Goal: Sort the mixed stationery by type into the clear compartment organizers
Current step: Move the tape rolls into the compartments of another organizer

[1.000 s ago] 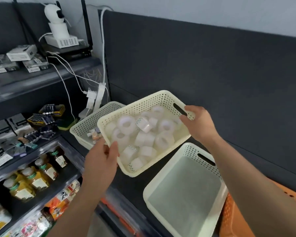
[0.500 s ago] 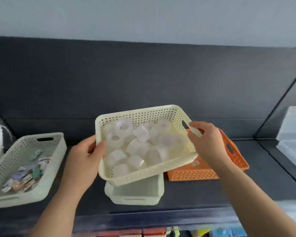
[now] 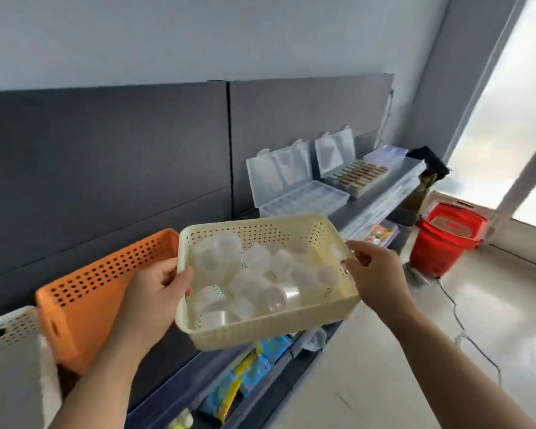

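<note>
1. The left hand (image 3: pixel 150 300) grips the left end of a cream basket (image 3: pixel 276 329), with its thumb hooked over the rim and its fingers underneath.
2. The right hand (image 3: pixel 378 274) grips the right end, with its fingertips curled in at the handle slot.
3. The basket is held in the air between the two hands, in front of the shelf (image 3: pixel 393 178), and tilts slightly down toward the person.
4. Rolls of clear tape (image 3: pixel 254 274) lie loosely piled inside it, some on their sides and some flat.
5. An orange basket (image 3: pixel 90 292) stands on the shelf just to the left of the cream one, partly hidden by the left wrist.
6. A white basket (image 3: pixel 7 335) sits at the far left edge, beside the orange one.
7. Farther along the shelf, two clear organizer boxes stand with their lids raised against the dark back panel.
8. The nearer box (image 3: pixel 300 196) shows its grid of compartments; the farther box (image 3: pixel 356 176) holds rows of small brownish things, too blurred to name.
9. Colourful packets (image 3: pixel 251 373) fill a lower shelf under the held basket.
10. A red bucket (image 3: pixel 443 243) stands on the floor at the shelf's far end, with a thin cable (image 3: pixel 458 323) trailing nearby.
</note>
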`<move>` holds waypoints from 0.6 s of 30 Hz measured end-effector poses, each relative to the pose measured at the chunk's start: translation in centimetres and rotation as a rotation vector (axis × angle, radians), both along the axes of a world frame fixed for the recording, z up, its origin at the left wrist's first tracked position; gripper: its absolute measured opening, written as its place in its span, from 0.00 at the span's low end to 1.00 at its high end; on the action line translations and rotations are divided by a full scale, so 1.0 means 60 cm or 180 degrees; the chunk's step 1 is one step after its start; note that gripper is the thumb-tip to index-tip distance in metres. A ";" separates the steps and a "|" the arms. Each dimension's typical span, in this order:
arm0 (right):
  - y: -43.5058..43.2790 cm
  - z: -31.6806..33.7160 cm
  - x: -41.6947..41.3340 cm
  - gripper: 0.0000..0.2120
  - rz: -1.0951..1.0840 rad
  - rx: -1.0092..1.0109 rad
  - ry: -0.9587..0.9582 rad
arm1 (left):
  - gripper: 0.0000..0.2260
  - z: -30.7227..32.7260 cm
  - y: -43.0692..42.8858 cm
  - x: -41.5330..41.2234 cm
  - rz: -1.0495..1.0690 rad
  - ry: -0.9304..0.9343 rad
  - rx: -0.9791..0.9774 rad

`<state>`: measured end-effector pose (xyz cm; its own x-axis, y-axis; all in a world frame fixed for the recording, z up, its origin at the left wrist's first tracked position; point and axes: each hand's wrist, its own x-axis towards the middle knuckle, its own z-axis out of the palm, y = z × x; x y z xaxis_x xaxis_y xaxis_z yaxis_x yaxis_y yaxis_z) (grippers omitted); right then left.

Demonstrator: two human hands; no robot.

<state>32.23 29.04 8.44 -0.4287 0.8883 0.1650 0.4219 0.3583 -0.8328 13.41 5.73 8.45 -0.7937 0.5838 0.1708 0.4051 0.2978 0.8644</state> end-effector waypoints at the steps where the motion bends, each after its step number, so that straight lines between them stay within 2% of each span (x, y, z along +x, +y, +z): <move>1: 0.033 -0.004 0.025 0.15 -0.0154 0.0015 0.0013 | 0.14 -0.004 0.045 0.010 -0.0118 -0.0034 -0.0030; 6: 0.206 -0.011 0.148 0.13 -0.0516 0.0003 0.0023 | 0.11 -0.022 0.274 0.076 -0.0573 -0.0208 -0.0063; 10: 0.345 -0.009 0.221 0.12 -0.0704 0.0213 -0.0028 | 0.16 -0.035 0.439 0.127 -0.0824 -0.0375 -0.0122; 18: 0.596 -0.024 0.268 0.13 -0.0944 0.0179 -0.0035 | 0.14 -0.047 0.710 0.163 -0.1024 -0.0345 -0.0285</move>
<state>48.30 64.81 7.03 -0.1540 0.9645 0.2144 0.5239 0.2637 -0.8100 23.21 48.35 5.62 -0.5773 0.8159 0.0324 0.3980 0.2464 0.8837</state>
